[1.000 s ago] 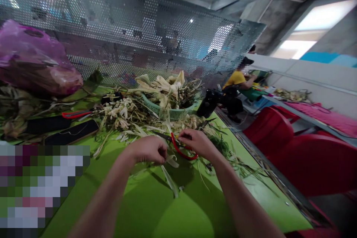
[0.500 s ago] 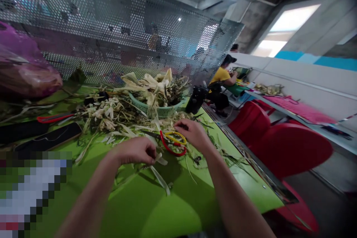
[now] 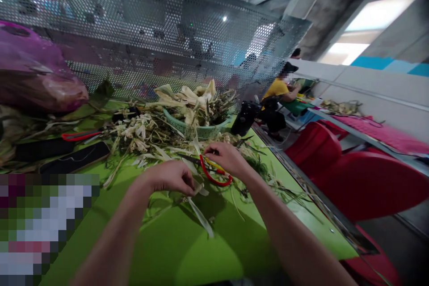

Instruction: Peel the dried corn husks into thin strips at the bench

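My left hand [image 3: 174, 178] is closed, thumb against fingers, on a pale strip of dried husk [image 3: 202, 190] low over the green table. Another pale strip [image 3: 201, 218] hangs or lies just below it. My right hand [image 3: 225, 157] hovers at the scissors [image 3: 216, 178], which have one red and one yellow handle. Its fingers are curled together, and whatever they pinch is hidden. The hand covers part of the yellow handle. Beyond both hands stands a green basket [image 3: 201, 130] heaped with dried husks [image 3: 197, 98].
Loose dried plant scraps [image 3: 134, 132] spread around the basket. To the left lie a phone [image 3: 75, 157], red-handled scissors [image 3: 80, 135] and a purple plastic bag [image 3: 36, 71]. A black object [image 3: 246, 118] stands right of the basket. Red chairs [image 3: 365, 183] and a seated person [image 3: 279, 91] are at right.
The view has shifted so that the scene sits further right. My right hand has moved left over the scissors, covering more of the yellow handle. My left hand keeps its pinch on the strip.
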